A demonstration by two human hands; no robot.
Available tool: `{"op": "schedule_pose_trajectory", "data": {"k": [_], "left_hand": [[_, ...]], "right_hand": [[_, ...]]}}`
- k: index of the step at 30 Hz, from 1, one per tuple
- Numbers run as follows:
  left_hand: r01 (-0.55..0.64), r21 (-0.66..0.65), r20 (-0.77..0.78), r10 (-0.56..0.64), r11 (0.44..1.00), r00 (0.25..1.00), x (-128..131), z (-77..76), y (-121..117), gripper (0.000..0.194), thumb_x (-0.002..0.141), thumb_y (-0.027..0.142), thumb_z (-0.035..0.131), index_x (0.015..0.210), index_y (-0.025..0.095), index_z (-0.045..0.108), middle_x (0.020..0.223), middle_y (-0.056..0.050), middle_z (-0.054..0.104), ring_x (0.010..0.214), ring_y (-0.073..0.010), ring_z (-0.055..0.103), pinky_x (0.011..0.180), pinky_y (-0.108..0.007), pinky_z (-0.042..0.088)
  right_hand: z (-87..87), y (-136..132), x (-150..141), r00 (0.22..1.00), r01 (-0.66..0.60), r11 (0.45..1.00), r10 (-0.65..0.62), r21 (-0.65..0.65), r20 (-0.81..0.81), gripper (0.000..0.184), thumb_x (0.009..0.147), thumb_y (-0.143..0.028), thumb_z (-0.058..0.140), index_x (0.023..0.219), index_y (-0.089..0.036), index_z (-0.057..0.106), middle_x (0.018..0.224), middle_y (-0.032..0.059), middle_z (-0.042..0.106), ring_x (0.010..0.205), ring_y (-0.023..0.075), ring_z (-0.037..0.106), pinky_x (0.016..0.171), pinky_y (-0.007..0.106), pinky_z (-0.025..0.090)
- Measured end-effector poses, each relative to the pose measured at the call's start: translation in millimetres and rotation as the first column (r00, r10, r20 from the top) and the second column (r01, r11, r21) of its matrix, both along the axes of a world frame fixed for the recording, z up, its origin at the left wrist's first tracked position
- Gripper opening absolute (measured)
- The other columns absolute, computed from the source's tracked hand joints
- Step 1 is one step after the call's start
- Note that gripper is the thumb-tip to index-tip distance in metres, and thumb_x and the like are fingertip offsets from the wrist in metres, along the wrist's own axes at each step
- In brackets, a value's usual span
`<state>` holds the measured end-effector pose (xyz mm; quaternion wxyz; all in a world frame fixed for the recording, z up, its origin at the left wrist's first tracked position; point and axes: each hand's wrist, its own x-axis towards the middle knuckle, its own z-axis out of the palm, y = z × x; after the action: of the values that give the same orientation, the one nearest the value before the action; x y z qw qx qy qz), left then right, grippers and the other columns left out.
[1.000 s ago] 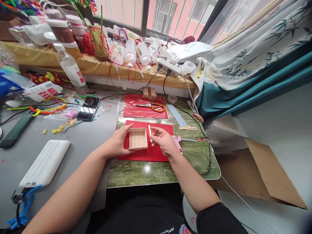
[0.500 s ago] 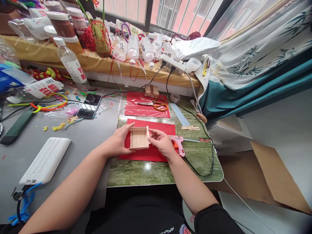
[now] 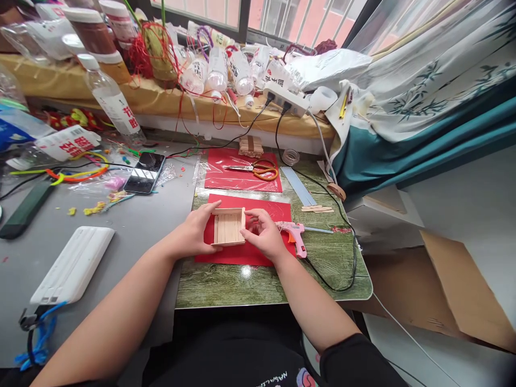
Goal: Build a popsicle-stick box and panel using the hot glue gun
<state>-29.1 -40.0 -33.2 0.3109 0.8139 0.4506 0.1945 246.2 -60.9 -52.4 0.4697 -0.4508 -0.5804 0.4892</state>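
Red sheet (image 3: 226, 259) beneath a shallow stick-walled box (image 3: 229, 228), interior bare, fingers (image 3: 249, 234) of both hands gripping its sides.

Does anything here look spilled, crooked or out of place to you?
Mostly clutter. On the grey table, a labelled bottle lies on its side and yellow scraps are strewn loose, which looks untidy. More bottles lie heaped on the ledge. The small wooden box between left hand and right hand shows no obvious damage.

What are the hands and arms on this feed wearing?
Both the left hand and the right hand are bare, ungloved. The forearms are uncovered too; the right arm's black sleeve stops near the elbow. No cables or markings show on either arm.
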Motion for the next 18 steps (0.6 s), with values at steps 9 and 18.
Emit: {"op": "schedule_pose_trajectory", "data": {"k": [9,18], "left_hand": [[0.014,-0.028,0.075,-0.012,1.0,0.997,-2.3,-2.7,1.6,0.12,0.075,0.037,0.084,0.169,0.037,0.01,0.171,-0.01,0.028,0.148,-0.0363,0.046,0.123,-0.054,0.044],[0.019,-0.034,0.108,-0.015,0.999,0.994,-2.7,-3.9,3.3,0.115,0.076,0.032,0.081,0.169,0.036,0.013,0.172,-0.009,0.028,0.152,-0.0356,0.043,0.125,-0.051,0.043]], "right_hand": [[9.3,1.2,3.2,0.991,-0.093,0.992,0.084,0.089,0.099,0.053,0.091,-0.035,0.079,0.142,-0.04,0.066,0.161,0.003,0.05,0.152,0.029,0.045,0.124,0.052,0.04],[12.0,-0.4,3.7,0.982,-0.075,0.984,0.045,0.163,0.181,0.05,0.089,-0.039,0.082,0.138,-0.039,0.07,0.157,0.0043,0.056,0.147,0.0287,0.051,0.124,0.054,0.04]]}}
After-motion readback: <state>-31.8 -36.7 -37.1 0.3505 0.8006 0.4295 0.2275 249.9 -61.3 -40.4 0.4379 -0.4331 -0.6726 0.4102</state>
